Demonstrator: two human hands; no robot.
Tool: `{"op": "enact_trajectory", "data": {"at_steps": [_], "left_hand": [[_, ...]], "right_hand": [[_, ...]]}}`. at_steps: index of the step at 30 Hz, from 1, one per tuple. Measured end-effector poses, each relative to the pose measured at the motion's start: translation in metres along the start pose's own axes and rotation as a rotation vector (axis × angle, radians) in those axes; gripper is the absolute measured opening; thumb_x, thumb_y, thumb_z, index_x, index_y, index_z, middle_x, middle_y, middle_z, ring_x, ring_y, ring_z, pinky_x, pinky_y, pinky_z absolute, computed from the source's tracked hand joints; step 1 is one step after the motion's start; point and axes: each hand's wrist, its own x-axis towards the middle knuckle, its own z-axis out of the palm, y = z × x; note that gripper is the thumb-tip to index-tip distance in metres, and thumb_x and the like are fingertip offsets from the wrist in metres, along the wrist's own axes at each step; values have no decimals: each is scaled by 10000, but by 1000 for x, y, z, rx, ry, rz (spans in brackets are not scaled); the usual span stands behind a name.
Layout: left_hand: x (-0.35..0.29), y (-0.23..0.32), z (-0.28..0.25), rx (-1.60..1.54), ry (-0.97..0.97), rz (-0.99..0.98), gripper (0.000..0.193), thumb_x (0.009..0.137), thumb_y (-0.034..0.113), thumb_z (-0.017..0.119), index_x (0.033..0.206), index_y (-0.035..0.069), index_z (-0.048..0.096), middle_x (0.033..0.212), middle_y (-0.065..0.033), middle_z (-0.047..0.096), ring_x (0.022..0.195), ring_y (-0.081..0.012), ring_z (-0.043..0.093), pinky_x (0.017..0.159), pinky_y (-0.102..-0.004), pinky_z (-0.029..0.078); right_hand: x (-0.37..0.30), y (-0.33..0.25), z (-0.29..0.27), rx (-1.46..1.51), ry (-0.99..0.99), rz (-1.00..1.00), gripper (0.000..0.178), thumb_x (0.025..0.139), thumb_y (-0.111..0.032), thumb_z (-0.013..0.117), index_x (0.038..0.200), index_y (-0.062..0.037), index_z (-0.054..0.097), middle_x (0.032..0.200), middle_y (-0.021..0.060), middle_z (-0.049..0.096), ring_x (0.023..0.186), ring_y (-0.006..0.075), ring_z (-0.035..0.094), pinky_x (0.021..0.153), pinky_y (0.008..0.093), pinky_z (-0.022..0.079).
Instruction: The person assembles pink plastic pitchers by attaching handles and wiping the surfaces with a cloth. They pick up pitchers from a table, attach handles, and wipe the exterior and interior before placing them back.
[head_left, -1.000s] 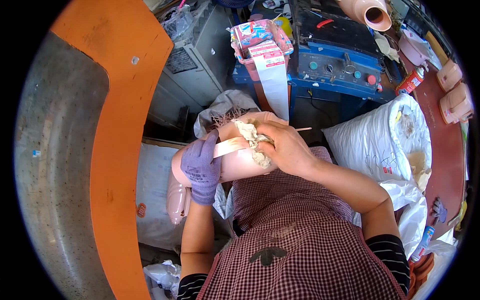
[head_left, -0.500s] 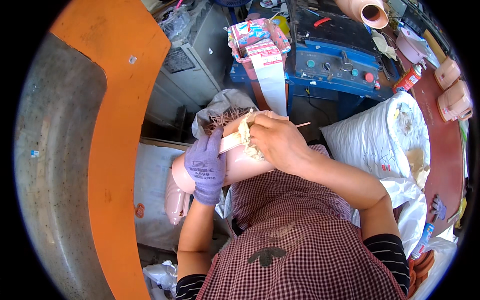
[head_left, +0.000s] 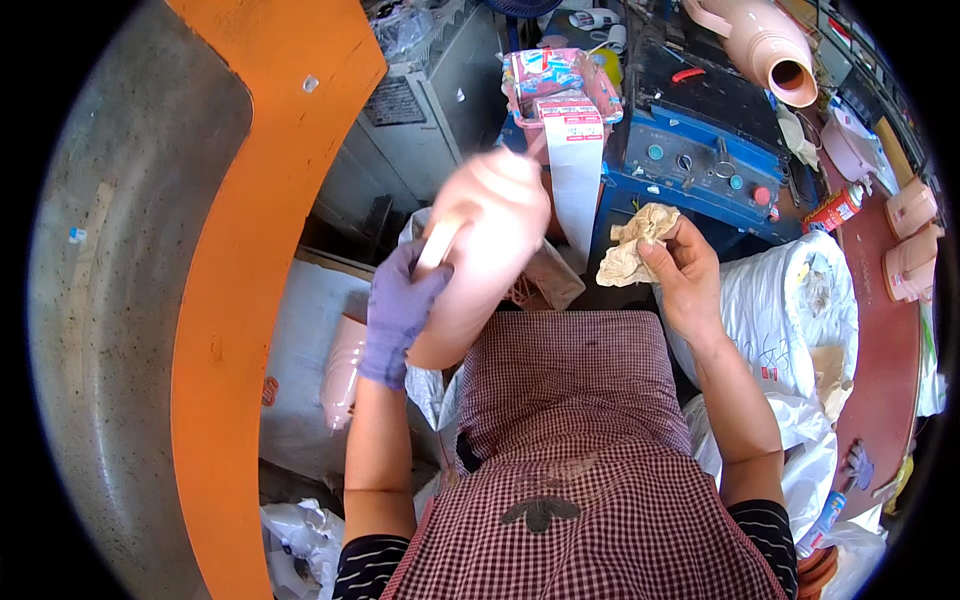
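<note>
My left hand (head_left: 403,315), in a purple glove, grips the handle of a pale pink plastic jug (head_left: 485,240). The jug hangs tilted over my lap, its ridged neck toward the far side, and is smeared by motion. To its right, my bare right hand (head_left: 688,275) pinches a crumpled beige rag (head_left: 637,247), apart from the jug. Left of my gloved hand, another pink ridged piece (head_left: 345,372) lies on a pale surface, partly covered.
An orange machine panel (head_left: 225,330) rises at my left. Ahead stand a pink basket (head_left: 517,107) with a label strip and a blue control box (head_left: 700,160). Another pink jug (head_left: 765,50) lies on top. White sacks (head_left: 755,300) and a red-brown table (head_left: 880,340) are at the right.
The rag has come off the jug and moved right with my right hand. My left hand has swung the jug more upright, neck away from me. The whole view has shifted slightly.
</note>
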Motion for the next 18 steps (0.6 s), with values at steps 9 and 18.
{"op": "enact_trajectory", "data": {"at_steps": [9, 18], "left_hand": [[48, -7, -8, -1120, -194, -285, 223, 928, 183, 580, 1055, 0, 583, 816, -57, 617, 704, -158, 601, 659, -276, 504], [28, 2, 46, -1254, -56, -290, 285, 905, 138, 602, 1145, -7, 553, 1017, -123, 641, 934, -222, 654, 877, -344, 554]], "right_hand": [[2, 20, -15, 24, 74, 94, 204, 937, -19, 573, 1140, 2, 567, 917, 38, 646, 801, 75, 614, 696, 200, 494], [-1, 30, -20, 29, 55, -31, 207, 915, -2, 598, 1121, 5, 600, 994, 45, 647, 857, 90, 620, 762, 224, 507]]}}
